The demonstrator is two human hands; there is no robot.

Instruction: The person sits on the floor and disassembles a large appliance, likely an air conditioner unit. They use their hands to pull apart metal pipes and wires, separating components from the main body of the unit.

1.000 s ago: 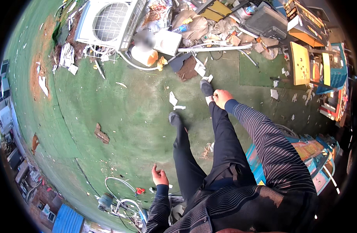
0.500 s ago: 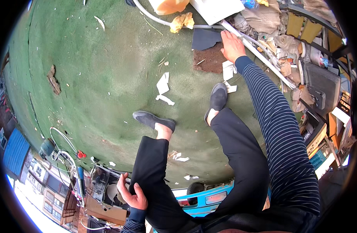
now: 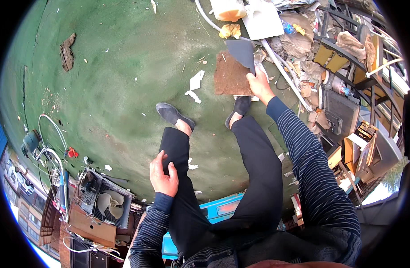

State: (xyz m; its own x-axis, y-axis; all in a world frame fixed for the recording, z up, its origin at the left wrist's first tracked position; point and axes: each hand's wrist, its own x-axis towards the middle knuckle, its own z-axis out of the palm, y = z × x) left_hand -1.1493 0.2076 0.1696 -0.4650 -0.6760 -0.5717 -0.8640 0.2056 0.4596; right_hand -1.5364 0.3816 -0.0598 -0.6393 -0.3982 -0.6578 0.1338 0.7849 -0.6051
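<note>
My right hand (image 3: 260,85) grips the right edge of a flat, roughly square mat piece (image 3: 231,77), which is brown and fibrous. A smooth dark grey flap (image 3: 241,52) covers its upper right part. The piece is tilted up off the floor, and its lower edge hides the toe of my right shoe (image 3: 241,106). Some of my right fingers are hidden behind it. By my left knee, my left hand (image 3: 164,177) is empty, its thumb and fingers apart.
White paper scraps (image 3: 196,80) and a bark-like brown strip (image 3: 67,52) lie on the green floor (image 3: 124,76). Along the right runs a scrap heap with a white pipe (image 3: 285,73) and a dark panel (image 3: 341,111). A fan unit (image 3: 110,203) stands lower left.
My right hand has closed on the mat piece and raised it from the floor, tilting it toward me. My left hand has shifted slightly up and right beside the knee. The view has shifted.
</note>
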